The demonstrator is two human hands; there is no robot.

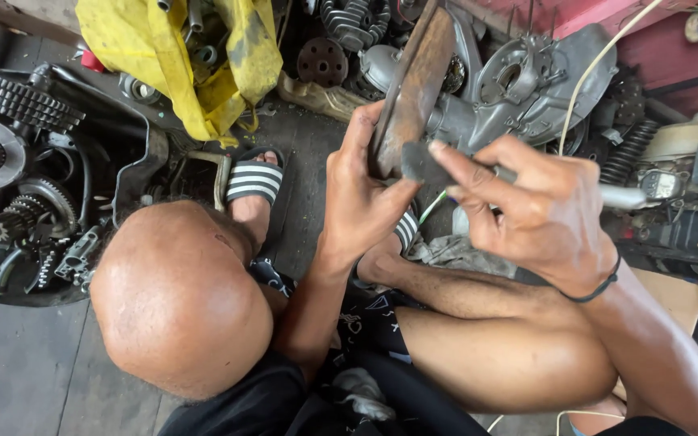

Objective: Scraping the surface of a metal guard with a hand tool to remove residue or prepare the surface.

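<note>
Left hand (pixel 359 202) grips rusty curved plate (pixel 414 85); right hand (pixel 539 214) presses grey-tipped tool (pixel 426 161)

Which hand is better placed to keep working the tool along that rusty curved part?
Right, probably. The right hand grips the grey tool with its tip against the rusty curved part. The left hand is wrapped around that part's lower end, bracing it.
</note>
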